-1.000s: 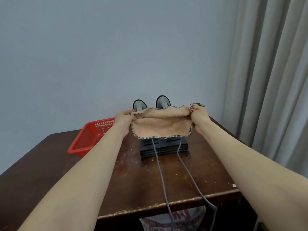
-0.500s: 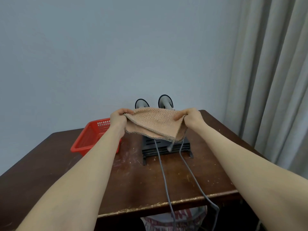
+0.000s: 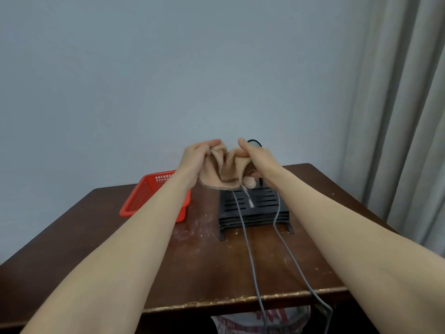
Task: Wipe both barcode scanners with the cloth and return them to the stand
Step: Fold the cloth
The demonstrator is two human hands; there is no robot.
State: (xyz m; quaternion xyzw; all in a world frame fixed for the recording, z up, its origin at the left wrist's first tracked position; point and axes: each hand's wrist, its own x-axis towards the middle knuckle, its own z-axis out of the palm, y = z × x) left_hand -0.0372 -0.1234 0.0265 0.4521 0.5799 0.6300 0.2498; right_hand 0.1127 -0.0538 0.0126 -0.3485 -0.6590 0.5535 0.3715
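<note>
I hold a tan cloth (image 3: 226, 172) with a dark checked hem, bunched between both hands above the black slotted stand (image 3: 255, 208). My left hand (image 3: 197, 157) pinches its left edge and my right hand (image 3: 252, 155) grips its right side, the two hands nearly touching. The barcode scanners sit in the stand behind the cloth; only the dark top of one scanner (image 3: 254, 142) shows past my right hand. The other scanner is hidden. Two grey cables (image 3: 250, 256) run from the stand over the table's front edge.
A red plastic basket (image 3: 144, 201) stands left of the stand, partly behind my left forearm. The brown wooden table (image 3: 96, 249) has a worn front edge. A grey wall is behind and curtains (image 3: 404, 116) hang at the right.
My hands have come together, folding the spread cloth into a bunch and lifting it slightly. The cloth and hands now cover most of both scanners.
</note>
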